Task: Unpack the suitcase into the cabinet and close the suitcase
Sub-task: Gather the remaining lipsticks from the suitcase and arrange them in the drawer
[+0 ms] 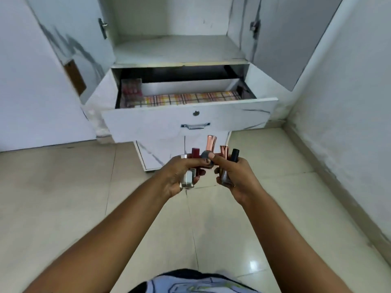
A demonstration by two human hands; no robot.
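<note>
Both my hands are raised in front of the open white cabinet (179, 49). My left hand (179, 174) grips small cosmetic bottles: a clear one with a silver cap (188, 178) and a dark red one (195, 154). My right hand (234, 176) holds several more, with rose-gold caps (211, 142) and a black cap (234, 155) sticking up above the fingers. The cabinet's drawer (186, 119) is pulled out; a checked cloth (190, 99) lies in it beside a clear box of pink items (131, 89). The suitcase is out of view.
Both cabinet doors (69, 39) stand open to either side. The shelf above the drawer holds nothing visible. Glossy beige floor tiles (63, 197) surround me, with a white wall (349, 102) close on the right. A lower cabinet door panel (156, 153) hangs open beneath the drawer.
</note>
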